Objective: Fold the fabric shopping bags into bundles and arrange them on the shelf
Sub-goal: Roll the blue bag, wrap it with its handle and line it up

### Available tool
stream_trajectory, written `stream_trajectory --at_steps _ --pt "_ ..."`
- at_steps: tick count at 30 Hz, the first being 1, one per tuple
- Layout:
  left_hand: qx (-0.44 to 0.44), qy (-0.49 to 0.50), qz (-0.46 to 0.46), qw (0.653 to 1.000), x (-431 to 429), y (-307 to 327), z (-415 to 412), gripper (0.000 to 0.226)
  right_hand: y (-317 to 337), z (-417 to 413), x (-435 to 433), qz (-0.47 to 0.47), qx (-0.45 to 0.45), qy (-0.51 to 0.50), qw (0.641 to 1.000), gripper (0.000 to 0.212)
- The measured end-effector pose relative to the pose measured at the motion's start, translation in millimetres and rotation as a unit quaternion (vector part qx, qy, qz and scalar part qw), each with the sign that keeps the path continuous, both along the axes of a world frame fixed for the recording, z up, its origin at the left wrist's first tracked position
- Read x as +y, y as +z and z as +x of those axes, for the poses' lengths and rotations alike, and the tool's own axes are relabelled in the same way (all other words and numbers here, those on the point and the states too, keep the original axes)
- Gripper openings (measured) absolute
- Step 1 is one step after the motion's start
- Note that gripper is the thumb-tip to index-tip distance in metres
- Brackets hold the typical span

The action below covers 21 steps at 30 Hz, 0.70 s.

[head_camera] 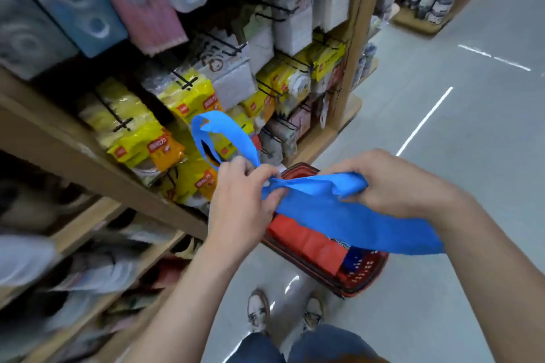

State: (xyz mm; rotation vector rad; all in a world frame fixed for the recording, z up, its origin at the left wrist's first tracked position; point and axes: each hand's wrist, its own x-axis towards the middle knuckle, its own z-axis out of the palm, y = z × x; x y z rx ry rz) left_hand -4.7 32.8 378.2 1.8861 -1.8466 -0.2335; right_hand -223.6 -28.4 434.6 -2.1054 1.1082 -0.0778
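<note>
I hold a blue fabric shopping bag (348, 215) stretched between both hands, above the floor in front of the shelf. My left hand (241, 194) pinches its gathered top just below the handle loop (218, 135), which stands up toward the shelf. My right hand (395, 183) grips a bunched fold of the bag, and the rest hangs down under my right wrist. Below the bag stands a red basket (365, 277) holding red and dark blue fabric bags (306, 239).
A wooden shelf unit (97, 156) runs along the left, hung with yellow packets (138, 132) and white packs on hooks. Lower shelves hold blurred goods. Grey aisle floor (460, 115) opens to the right. My shoes (259, 309) stand beside the basket.
</note>
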Motion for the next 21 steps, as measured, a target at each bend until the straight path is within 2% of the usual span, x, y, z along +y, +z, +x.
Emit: stream_trajectory --at_steps 3,6,12,15,17,19,20,21 --pt "0.043 0.023 0.005 0.999 25 18 30 0.016 15 31 -5 0.024 -0.045 0.045 0.998 0.036" --pt "0.103 0.081 0.029 0.991 62 38 66 0.015 28 75 -2 0.02 -0.097 0.069 0.993 0.028" --pt "0.142 0.221 -0.031 0.964 156 61 141 0.025 41 181 40 -0.082 -0.133 0.128 0.979 0.029" --pt "0.102 0.286 -0.045 0.952 219 65 178 0.028 38 236 82 -0.082 -0.145 0.175 0.97 0.025" --pt "0.017 0.334 -0.034 0.942 266 65 202 0.029 33 272 118 -0.033 -0.174 0.193 0.965 0.024" --pt "-0.134 0.401 -0.005 0.906 314 62 225 0.04 31 308 159 0.012 -0.193 0.197 0.961 0.025" --pt "-0.168 0.438 0.0 0.883 337 61 234 0.049 29 327 181 0.021 -0.208 0.2 0.957 0.023" --pt "-0.163 0.471 -0.004 0.867 360 61 240 0.057 28 346 205 0.024 -0.222 0.204 0.953 0.02"
